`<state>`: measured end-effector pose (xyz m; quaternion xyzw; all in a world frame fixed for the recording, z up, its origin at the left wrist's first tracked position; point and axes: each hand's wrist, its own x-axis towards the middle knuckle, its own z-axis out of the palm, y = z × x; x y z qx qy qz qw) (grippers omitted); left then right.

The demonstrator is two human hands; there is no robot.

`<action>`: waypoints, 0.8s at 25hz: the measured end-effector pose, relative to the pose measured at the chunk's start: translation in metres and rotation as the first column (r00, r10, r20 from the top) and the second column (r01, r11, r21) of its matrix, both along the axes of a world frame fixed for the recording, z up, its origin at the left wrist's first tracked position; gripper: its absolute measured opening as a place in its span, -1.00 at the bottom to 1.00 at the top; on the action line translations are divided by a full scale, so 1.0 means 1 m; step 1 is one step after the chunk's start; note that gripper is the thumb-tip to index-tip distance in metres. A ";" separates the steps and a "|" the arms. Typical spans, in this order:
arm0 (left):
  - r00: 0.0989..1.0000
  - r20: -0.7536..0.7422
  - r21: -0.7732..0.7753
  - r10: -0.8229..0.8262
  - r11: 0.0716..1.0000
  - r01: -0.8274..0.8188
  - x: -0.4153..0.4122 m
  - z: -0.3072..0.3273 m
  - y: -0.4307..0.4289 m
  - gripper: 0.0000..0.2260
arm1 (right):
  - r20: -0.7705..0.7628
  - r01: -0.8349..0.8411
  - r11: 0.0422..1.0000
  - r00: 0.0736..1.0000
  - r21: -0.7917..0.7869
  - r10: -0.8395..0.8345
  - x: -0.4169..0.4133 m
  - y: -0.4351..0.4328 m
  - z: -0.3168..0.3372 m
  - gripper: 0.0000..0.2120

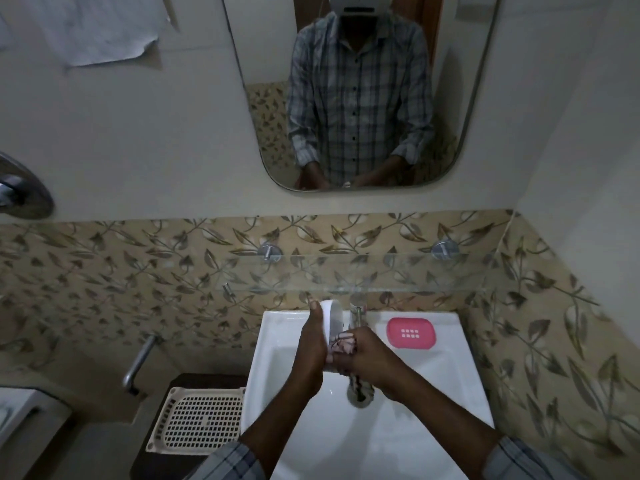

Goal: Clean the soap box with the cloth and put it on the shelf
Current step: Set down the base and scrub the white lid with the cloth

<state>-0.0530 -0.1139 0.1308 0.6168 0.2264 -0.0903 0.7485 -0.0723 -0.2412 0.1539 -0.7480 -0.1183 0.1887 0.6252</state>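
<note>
Over the basin of the sink [277, 327], toward its back edge and just left of the tap [356, 306], the left hand [310, 348] grips the white soap box [333, 317], fingers curled round its near half. The box stands on edge, its long axis running away from the person toward the wall, its rounded far end poking past the hand, close below the front edge of the glass shelf [346, 275]. Its hollow seems to face right, though the dim light leaves that uncertain. The right hand [370, 355] comes in from that side, fingers bunched round the patterned cloth [343, 342], which touches the box and trails a tail into the basin. Wiping looks under way; with the shelf straight ahead and above, the left hand is better placed to lift the box there, laying it flat first. A pink tray [411, 333] lies at the sink's back right corner
</note>
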 end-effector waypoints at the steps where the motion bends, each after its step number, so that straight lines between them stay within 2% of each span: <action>1: 0.995 0.093 0.011 -0.030 1.000 0.029 -0.007 -0.007 0.000 -0.38 | -0.198 0.117 0.976 0.977 0.185 -0.079 0.000 -0.002 0.002 -0.90; 2: 0.986 0.155 0.008 -0.060 0.998 0.060 -0.012 -0.013 0.000 -0.35 | -0.380 0.245 0.915 0.918 0.319 -0.114 0.003 -0.003 0.005 -0.89; 3: 0.984 0.168 -0.022 -0.060 0.998 0.064 -0.015 -0.017 0.001 -0.32 | -0.487 0.331 0.852 0.867 0.405 -0.105 0.006 -0.005 0.009 -0.85; 4: 0.991 0.127 -0.077 -0.042 0.996 0.052 -0.017 -0.019 0.005 -0.27 | -0.505 0.344 0.832 0.858 0.435 -0.091 0.010 -0.007 0.013 -0.78; 5: 0.998 0.060 -0.154 -0.015 0.988 0.024 -0.018 -0.019 0.009 -0.23 | -0.464 0.318 0.854 0.880 0.412 -0.103 0.014 -0.009 0.017 -0.72; 7: 0.999 -0.010 -0.349 0.031 0.937 -0.033 -0.018 -0.020 0.019 -0.20 | -0.263 0.276 0.945 0.938 0.175 -0.225 0.017 -0.010 0.024 -0.67; 8: 0.998 -0.007 -0.413 0.055 0.909 -0.053 -0.017 -0.019 0.023 -0.17 | -0.079 0.322 0.947 0.944 -0.013 -0.322 0.016 -0.011 0.026 -0.68; 9: 0.996 0.000 -0.443 0.088 0.893 -0.079 -0.016 -0.019 0.025 -0.14 | 0.180 0.412 0.891 0.907 -0.189 -0.381 0.013 -0.008 0.027 -0.71; 10: 0.993 0.005 -0.442 0.114 0.892 -0.100 -0.016 -0.019 0.023 -0.13 | 0.442 0.508 0.806 0.825 -0.305 -0.352 0.009 -0.002 0.027 -0.75; 11: 0.990 -0.001 -0.405 0.139 0.905 -0.128 -0.016 -0.020 0.021 -0.15 | 0.600 0.569 0.745 0.746 -0.349 -0.289 0.005 0.007 0.024 -0.76; 12: 0.989 -0.016 -0.361 0.147 0.922 -0.143 -0.018 -0.020 0.017 -0.19 | 0.643 0.584 0.729 0.720 -0.357 -0.262 0.000 0.020 0.020 -0.76; 16: 0.985 -0.061 -0.227 0.162 0.959 -0.172 -0.024 -0.026 0.004 -0.23 | 0.391 0.476 0.850 0.844 -0.225 -0.368 -0.010 0.050 -0.001 -0.81; 20: 0.989 -0.072 -0.210 0.127 0.968 -0.139 -0.024 -0.031 0.003 -0.23 | 0.310 0.463 0.862 0.866 -0.204 -0.392 0.000 0.044 -0.015 -0.76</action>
